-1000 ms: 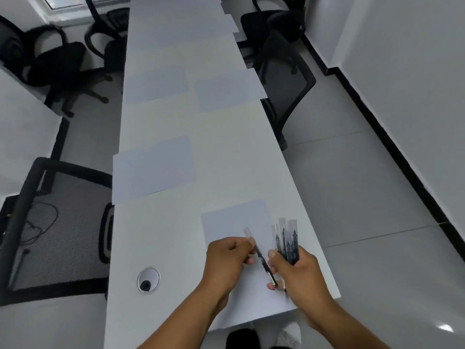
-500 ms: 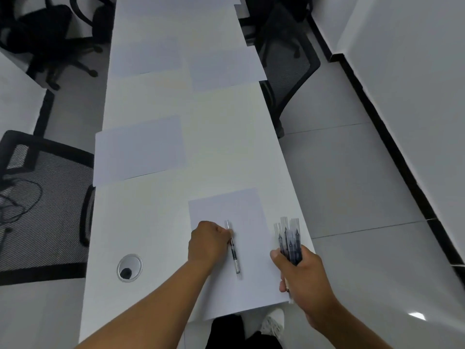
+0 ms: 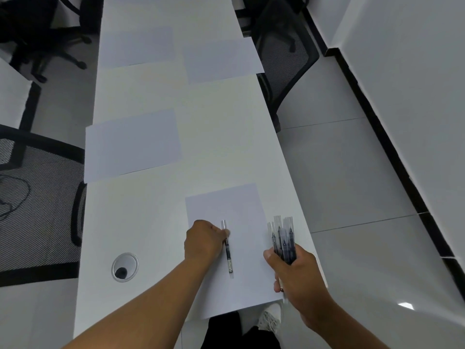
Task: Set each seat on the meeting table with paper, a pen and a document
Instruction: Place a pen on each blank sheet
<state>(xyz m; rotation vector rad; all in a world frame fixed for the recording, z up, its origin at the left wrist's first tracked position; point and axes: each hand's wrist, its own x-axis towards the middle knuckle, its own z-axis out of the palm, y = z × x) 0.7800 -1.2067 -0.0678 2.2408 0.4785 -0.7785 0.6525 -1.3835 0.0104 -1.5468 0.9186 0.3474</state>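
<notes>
On nearest sheet (image 3: 241, 250), pen (image 3: 227, 248) under left hand (image 3: 204, 241).

The left hand (image 3: 205, 241) covers the near-left part of the nearest sheet (image 3: 226, 210); its fingertips are hidden where they meet the pen (image 3: 227, 248). The right hand (image 3: 295, 270) conceals the lower barrels of the pen bundle (image 3: 283, 238); the pen count cannot be determined. The sheets beyond the nearest sheet, at the table's (image 3: 141, 222) far end, are cropped by the top edge.
</notes>
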